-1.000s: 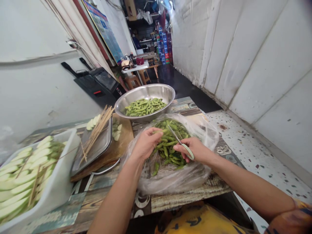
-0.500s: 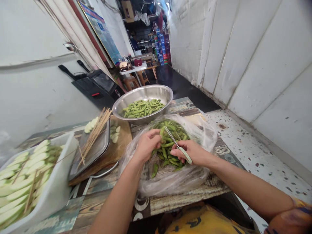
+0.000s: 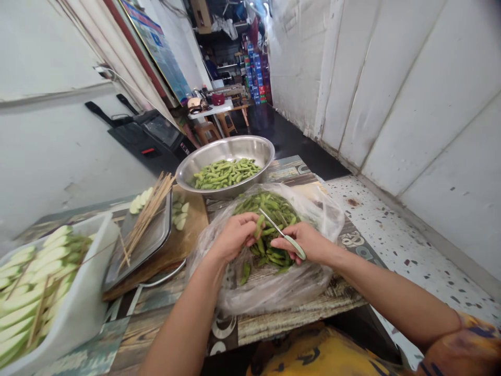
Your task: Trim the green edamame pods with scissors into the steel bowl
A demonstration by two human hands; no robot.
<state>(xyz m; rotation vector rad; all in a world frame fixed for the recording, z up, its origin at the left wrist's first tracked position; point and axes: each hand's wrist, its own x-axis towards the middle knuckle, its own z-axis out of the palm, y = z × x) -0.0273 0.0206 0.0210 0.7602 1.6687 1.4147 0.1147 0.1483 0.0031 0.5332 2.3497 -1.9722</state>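
My left hand pinches a green edamame pod between thumb and fingers, over the heap. In my right hand is a pair of scissors with pale green handles. Their blades point up and left, with the tips close beside the held pod; whether they touch it I cannot tell. Below both hands lies a heap of edamame pods in a spread-open clear plastic bag. Beyond the bag, a steel bowl holds more pods.
At the left stands a white tub of skewered pale green slices. A metal tray with bamboo skewers rests on a wooden board. The patterned table ends near my body. A white wall runs along the right.
The view has shifted slightly, so most things appear a little further left. The held pod sits lower in my left fingers, and the scissor blades look closer together.
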